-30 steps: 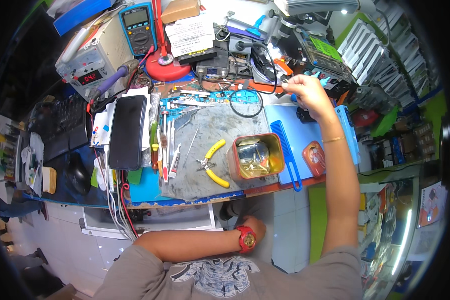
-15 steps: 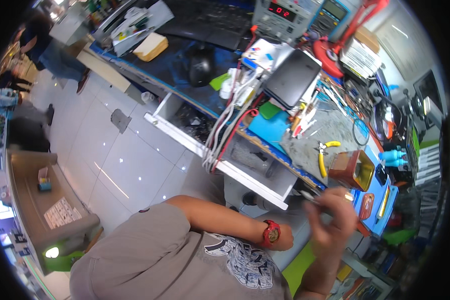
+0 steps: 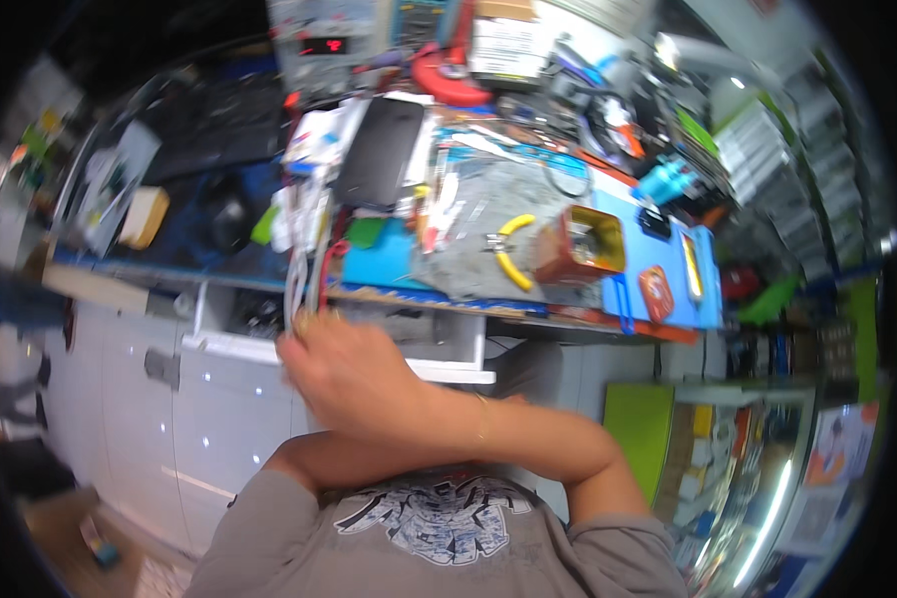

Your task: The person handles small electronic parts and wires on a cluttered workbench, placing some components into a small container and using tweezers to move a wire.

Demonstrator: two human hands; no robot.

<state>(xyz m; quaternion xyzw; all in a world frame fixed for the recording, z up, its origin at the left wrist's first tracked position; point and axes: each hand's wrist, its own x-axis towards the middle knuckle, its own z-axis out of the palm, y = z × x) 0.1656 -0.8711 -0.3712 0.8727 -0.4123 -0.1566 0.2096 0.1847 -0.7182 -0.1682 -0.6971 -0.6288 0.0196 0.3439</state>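
Note:
My right forearm crosses in front of me to the left. My right hand (image 3: 354, 384) is closed, fingers curled, over the front of the pulled-out white drawer (image 3: 448, 373), beside the hanging bundle of white and red cables (image 3: 299, 264). Blur hides what is in its fingers, if anything. My left forearm (image 3: 339, 460) passes beneath the right one. The right arm covers nearly all of my left hand, so its fingers do not show. Yellow-handled cutters (image 3: 509, 259) lie on the grey mat (image 3: 468, 254), next to a reddish-brown square tin (image 3: 565, 249).
A dark tablet-like device (image 3: 381, 154) lies on papers on the bench. Behind stand a power supply (image 3: 324, 60) and a red lamp base (image 3: 448, 80). A black mouse (image 3: 227, 214) sits at left. A glass display case (image 3: 738, 478) stands at lower right.
My view has swung to the right. My right hand has moved from near the tin leftward across my body to the drawer and cables. My left hand has gone beneath my right forearm.

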